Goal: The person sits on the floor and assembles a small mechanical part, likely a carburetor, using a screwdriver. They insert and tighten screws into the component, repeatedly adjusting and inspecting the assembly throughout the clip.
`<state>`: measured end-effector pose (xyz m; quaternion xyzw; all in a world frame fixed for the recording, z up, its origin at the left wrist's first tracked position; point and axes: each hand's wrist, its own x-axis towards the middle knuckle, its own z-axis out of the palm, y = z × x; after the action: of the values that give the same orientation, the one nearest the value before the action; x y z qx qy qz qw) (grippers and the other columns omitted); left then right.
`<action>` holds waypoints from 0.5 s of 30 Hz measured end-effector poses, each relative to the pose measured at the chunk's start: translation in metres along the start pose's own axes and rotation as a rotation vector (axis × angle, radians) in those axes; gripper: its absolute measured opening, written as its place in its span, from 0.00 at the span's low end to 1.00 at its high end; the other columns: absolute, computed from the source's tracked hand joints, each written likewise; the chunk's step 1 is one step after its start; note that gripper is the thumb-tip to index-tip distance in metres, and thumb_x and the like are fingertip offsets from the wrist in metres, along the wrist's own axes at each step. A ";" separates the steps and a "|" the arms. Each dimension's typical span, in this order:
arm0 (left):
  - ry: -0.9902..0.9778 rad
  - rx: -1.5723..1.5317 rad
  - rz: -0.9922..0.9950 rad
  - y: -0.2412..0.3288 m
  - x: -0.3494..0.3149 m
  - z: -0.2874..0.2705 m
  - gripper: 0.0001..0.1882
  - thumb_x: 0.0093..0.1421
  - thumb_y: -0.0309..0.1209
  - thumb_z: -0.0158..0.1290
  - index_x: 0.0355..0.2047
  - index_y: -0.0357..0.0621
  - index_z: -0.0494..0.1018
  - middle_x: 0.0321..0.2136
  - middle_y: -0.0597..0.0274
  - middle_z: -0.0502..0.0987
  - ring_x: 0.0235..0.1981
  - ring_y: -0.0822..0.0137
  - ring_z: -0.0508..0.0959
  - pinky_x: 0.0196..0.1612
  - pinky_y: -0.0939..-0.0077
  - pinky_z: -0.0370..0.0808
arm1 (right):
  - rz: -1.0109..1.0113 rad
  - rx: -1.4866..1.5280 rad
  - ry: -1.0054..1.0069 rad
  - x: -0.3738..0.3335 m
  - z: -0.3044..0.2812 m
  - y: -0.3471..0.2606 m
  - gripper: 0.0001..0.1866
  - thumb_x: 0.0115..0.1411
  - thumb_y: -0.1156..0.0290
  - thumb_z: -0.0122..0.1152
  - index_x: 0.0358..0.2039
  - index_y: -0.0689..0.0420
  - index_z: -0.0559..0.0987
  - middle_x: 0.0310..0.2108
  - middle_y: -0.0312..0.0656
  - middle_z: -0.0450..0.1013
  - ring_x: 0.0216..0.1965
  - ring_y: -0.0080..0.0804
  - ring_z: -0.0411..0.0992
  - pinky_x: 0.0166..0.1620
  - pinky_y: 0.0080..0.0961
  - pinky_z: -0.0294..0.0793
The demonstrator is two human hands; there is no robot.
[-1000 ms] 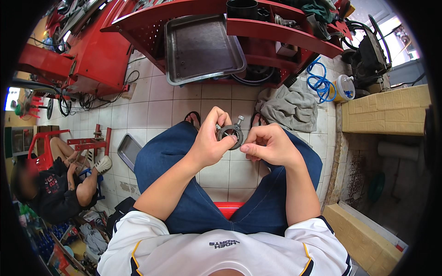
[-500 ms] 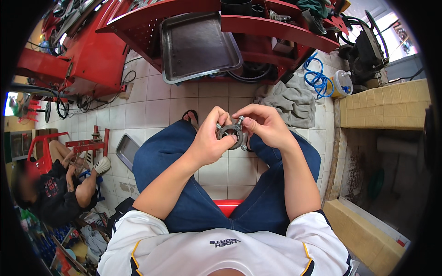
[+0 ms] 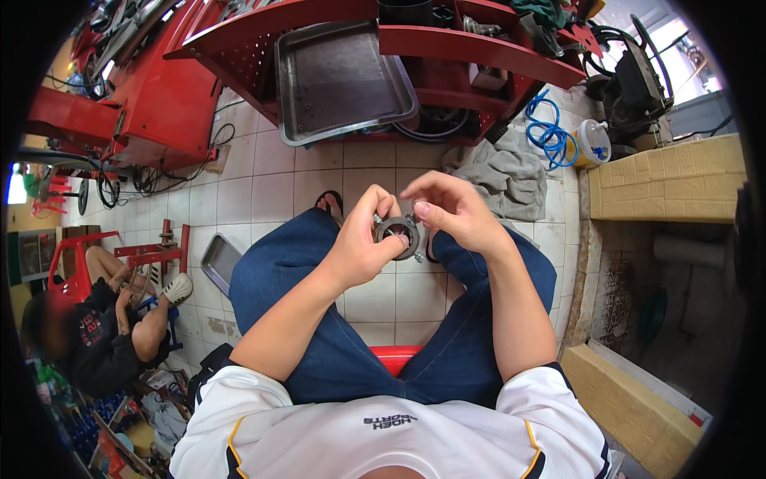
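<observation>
A dark metal ring (image 3: 413, 233) with several bolts around its rim is held in front of me, above the floor between my knees. My left hand (image 3: 359, 247) is closed around its left side, the thumb pressing across the opening. At the ring's upper right, my right hand (image 3: 461, 219) has its thumb tip against or right beside a bolt. The right index finger is raised and parted from the thumb. Another bolt (image 3: 419, 256) sticks out at the ring's lower right. The fingers behind the ring are partly hidden.
Ahead stands a red tool cart (image 3: 479, 48) with a metal tray (image 3: 339, 88) tilted on it. A grey cloth (image 3: 507, 180), a blue hose (image 3: 546, 136) and a white bucket (image 3: 594, 144) lie to its right. A small tray (image 3: 222, 262) and a seated person (image 3: 104, 335) are at left.
My right index finger has lifted up and away from the bolt, opening a gap to the thumb. The left hand keeps its hold on the ring.
</observation>
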<state>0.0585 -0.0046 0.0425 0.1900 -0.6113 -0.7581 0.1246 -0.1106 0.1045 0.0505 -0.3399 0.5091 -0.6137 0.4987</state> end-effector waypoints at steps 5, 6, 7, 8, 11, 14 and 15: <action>-0.034 0.023 0.013 0.000 0.000 0.002 0.20 0.51 0.22 0.55 0.35 0.48 0.53 0.31 0.67 0.61 0.31 0.78 0.62 0.32 0.83 0.65 | 0.111 -0.125 -0.080 -0.003 -0.015 0.003 0.12 0.66 0.63 0.65 0.34 0.61 0.78 0.27 0.30 0.73 0.29 0.15 0.68 0.34 0.18 0.69; -0.037 0.031 0.018 0.000 0.000 0.003 0.20 0.51 0.22 0.55 0.35 0.48 0.53 0.31 0.67 0.61 0.31 0.78 0.62 0.32 0.83 0.65 | 0.151 -0.155 -0.095 -0.002 -0.018 0.005 0.12 0.66 0.63 0.64 0.35 0.61 0.79 0.28 0.31 0.73 0.30 0.15 0.68 0.36 0.19 0.70; -0.036 0.037 0.011 0.001 0.000 0.004 0.20 0.51 0.22 0.55 0.35 0.48 0.53 0.31 0.67 0.61 0.31 0.78 0.62 0.32 0.83 0.65 | 0.158 -0.194 -0.107 0.000 -0.020 0.008 0.13 0.66 0.63 0.64 0.36 0.61 0.79 0.28 0.31 0.73 0.30 0.16 0.68 0.36 0.19 0.71; -0.033 0.044 0.004 0.003 0.000 0.005 0.21 0.51 0.22 0.55 0.35 0.48 0.53 0.31 0.67 0.61 0.30 0.78 0.62 0.32 0.83 0.65 | 0.164 -0.232 -0.121 0.001 -0.020 0.009 0.13 0.67 0.62 0.64 0.36 0.61 0.79 0.29 0.31 0.73 0.30 0.16 0.68 0.36 0.19 0.71; -0.032 0.022 -0.008 0.002 0.000 0.005 0.21 0.50 0.23 0.55 0.35 0.48 0.53 0.30 0.67 0.61 0.30 0.78 0.62 0.32 0.83 0.65 | 0.087 -0.114 -0.099 0.001 -0.014 0.007 0.13 0.67 0.62 0.63 0.35 0.60 0.78 0.26 0.30 0.73 0.29 0.16 0.68 0.33 0.19 0.69; -0.033 -0.009 -0.010 0.002 -0.001 0.004 0.21 0.50 0.23 0.55 0.35 0.48 0.53 0.30 0.67 0.61 0.30 0.78 0.62 0.32 0.83 0.65 | 0.034 -0.028 -0.089 -0.001 -0.011 0.006 0.14 0.67 0.61 0.63 0.33 0.60 0.77 0.25 0.29 0.72 0.28 0.15 0.67 0.32 0.18 0.69; -0.035 -0.017 -0.010 0.002 -0.001 0.004 0.21 0.50 0.23 0.55 0.35 0.48 0.53 0.30 0.67 0.61 0.30 0.78 0.62 0.32 0.83 0.65 | 0.029 -0.025 -0.092 -0.002 -0.012 0.006 0.15 0.67 0.60 0.63 0.33 0.60 0.77 0.25 0.29 0.72 0.28 0.16 0.67 0.32 0.19 0.69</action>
<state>0.0574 -0.0014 0.0452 0.1788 -0.6058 -0.7672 0.1117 -0.1192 0.1096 0.0421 -0.3666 0.4981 -0.5839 0.5259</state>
